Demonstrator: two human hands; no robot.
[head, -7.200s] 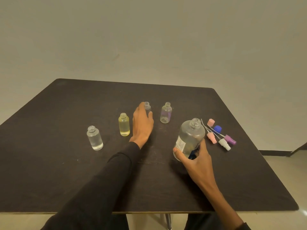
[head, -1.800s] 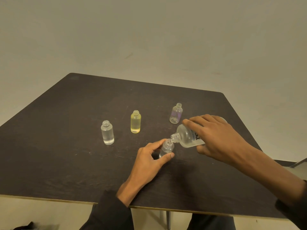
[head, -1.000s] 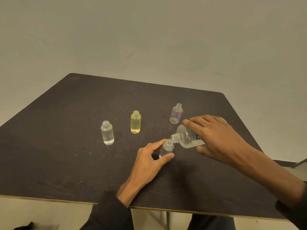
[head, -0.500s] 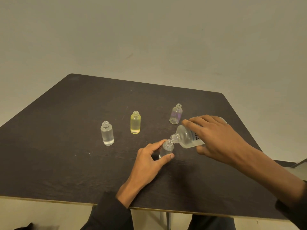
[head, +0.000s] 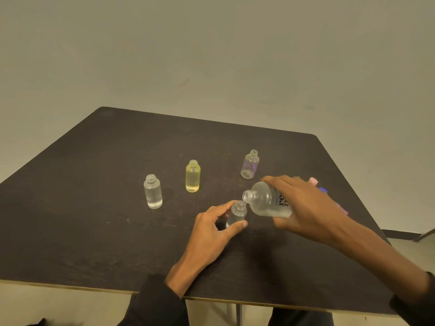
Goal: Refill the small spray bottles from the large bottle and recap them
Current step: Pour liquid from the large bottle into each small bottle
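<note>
On the dark bench (head: 94, 208) I judge the job barely half begun. My right hand (head: 303, 208) is wrapped around the large bottle (head: 266, 201), tipped with its mouth over the small clear bottle (head: 236, 214) that my left hand (head: 211, 231) pinches upright near centre. Farther off, the clear (head: 153, 191), yellow (head: 193, 176) and purple-tinted (head: 250, 164) bottles stand uncapped. The spray caps (head: 314, 181) peek from behind my right hand; none fitted.

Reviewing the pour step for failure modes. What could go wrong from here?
1. The large bottle, tilted in the right hand, has a wider mouth than the small bottle below it, so liquid may spill onto the table.
2. The left hand pinches only the small bottle's sides; a nudge from the large bottle could tip it.
</note>
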